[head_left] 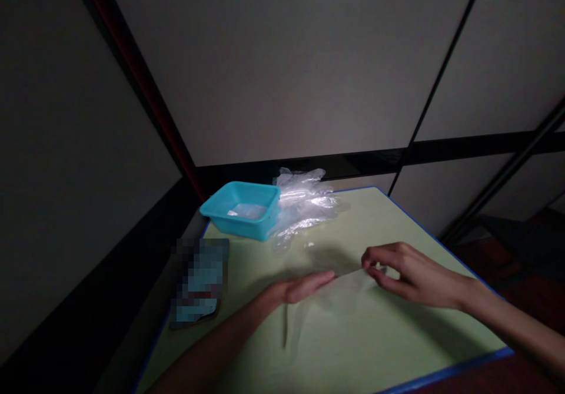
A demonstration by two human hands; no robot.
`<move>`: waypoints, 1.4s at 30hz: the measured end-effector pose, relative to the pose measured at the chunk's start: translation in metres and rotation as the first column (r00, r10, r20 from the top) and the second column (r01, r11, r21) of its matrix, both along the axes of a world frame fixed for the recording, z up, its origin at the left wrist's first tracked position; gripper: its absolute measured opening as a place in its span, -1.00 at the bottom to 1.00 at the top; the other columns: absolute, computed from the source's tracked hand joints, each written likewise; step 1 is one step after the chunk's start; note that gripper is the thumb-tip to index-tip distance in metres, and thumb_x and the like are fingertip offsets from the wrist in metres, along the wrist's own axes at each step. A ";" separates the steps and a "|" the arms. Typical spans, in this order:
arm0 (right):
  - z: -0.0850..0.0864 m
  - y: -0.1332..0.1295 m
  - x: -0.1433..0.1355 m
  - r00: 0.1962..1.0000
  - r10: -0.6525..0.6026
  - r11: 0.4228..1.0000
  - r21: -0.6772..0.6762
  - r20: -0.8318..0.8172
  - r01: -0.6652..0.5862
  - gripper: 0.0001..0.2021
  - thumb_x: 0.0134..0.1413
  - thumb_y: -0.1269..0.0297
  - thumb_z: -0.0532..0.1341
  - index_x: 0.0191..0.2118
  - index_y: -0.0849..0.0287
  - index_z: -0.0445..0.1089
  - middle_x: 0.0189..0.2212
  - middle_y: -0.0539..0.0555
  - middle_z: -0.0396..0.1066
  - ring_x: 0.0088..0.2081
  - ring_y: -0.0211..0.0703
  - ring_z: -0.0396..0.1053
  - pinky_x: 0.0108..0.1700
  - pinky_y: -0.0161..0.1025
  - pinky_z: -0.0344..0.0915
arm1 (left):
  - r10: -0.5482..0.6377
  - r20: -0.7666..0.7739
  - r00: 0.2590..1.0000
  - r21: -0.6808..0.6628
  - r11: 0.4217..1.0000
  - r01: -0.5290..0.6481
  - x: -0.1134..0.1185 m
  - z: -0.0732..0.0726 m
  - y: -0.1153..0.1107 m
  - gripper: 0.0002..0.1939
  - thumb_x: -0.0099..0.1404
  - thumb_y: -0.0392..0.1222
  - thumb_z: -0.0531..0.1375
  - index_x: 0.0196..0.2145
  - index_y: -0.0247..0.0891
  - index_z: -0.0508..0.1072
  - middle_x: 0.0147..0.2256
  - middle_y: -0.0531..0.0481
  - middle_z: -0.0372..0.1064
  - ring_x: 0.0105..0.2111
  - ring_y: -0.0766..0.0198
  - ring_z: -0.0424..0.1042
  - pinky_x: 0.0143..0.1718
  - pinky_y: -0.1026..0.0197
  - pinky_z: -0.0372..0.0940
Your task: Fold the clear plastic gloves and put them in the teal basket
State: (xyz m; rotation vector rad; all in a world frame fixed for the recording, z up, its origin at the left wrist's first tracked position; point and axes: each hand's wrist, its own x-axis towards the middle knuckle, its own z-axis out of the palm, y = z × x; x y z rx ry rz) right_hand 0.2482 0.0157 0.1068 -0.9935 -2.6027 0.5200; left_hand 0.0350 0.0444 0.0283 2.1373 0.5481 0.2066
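Observation:
A thin, see-through plastic glove [351,285] stretches between my hands above the table, its lower part drooping and hard to make out. My right hand [408,273] pinches its edge between thumb and fingertips. On the other side, my left hand [309,286] holds the film with its fingers together and nearly straight; the thumb is hidden. Farther back lies a loose pile of clear disposable gloves [304,199], spread against a turquoise plastic basket [241,226]. Inside the basket is a flat, clear plastic piece [249,211].
The pale yellow-green table [353,347] has a blue edge. A phone [200,279], blurred out in part, lies at its left side. A small white scrap [309,245] sits in front of the pile. Pale panels [300,64] with dark strips rise right behind the table.

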 end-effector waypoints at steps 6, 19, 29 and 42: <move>0.025 0.025 -0.009 0.928 -0.108 0.960 -0.279 -0.357 0.005 -0.93 0.00 0.38 0.09 -0.46 0.19 0.26 -0.56 -0.04 0.29 -0.57 -0.36 0.22 -0.58 -0.40 0.14 | 0.085 0.242 0.966 -0.848 0.503 0.169 -0.005 0.024 -0.017 -0.28 0.24 -0.15 -0.70 0.20 -0.45 -0.18 0.11 -0.24 0.07 0.07 0.17 0.17 0.04 -0.02 0.02; -0.079 0.096 0.008 0.812 -0.418 0.828 -0.539 -0.407 0.155 -0.77 -0.07 0.16 0.13 -0.39 0.25 0.24 -0.57 -0.04 0.30 -0.70 -0.45 0.14 -0.70 -0.44 0.05 | 0.263 0.217 0.940 -0.944 0.300 0.134 -0.054 -0.007 -0.014 -0.08 0.15 0.26 -0.60 0.13 -0.45 0.01 0.16 -0.35 -0.09 0.06 -0.06 0.15 -0.02 -0.15 0.00; -0.124 0.109 0.016 0.814 -0.378 0.868 -0.473 -0.441 0.147 -0.59 -0.15 0.12 0.24 -0.18 0.23 0.23 -0.50 0.00 0.35 -0.56 -0.29 0.29 -0.54 -0.32 0.25 | 0.348 -0.066 0.935 -0.782 0.564 -0.265 -0.109 0.006 0.016 -0.20 0.15 0.37 -0.24 -0.35 -0.42 0.44 -0.34 -0.21 0.44 -0.39 0.18 0.41 -0.37 0.22 0.21; -0.100 0.063 -0.009 0.986 0.039 0.998 0.056 -0.161 -0.030 -0.82 0.15 0.34 -0.04 -0.37 0.18 0.28 -0.46 0.06 0.31 -0.41 -0.21 0.26 -0.35 -0.29 0.18 | 0.446 -0.083 0.891 0.343 0.852 -0.394 -0.026 0.010 -0.005 -0.57 -0.01 -0.22 0.21 -0.13 -0.24 0.29 -0.16 -0.04 0.28 -0.16 0.19 0.25 -0.12 0.19 0.15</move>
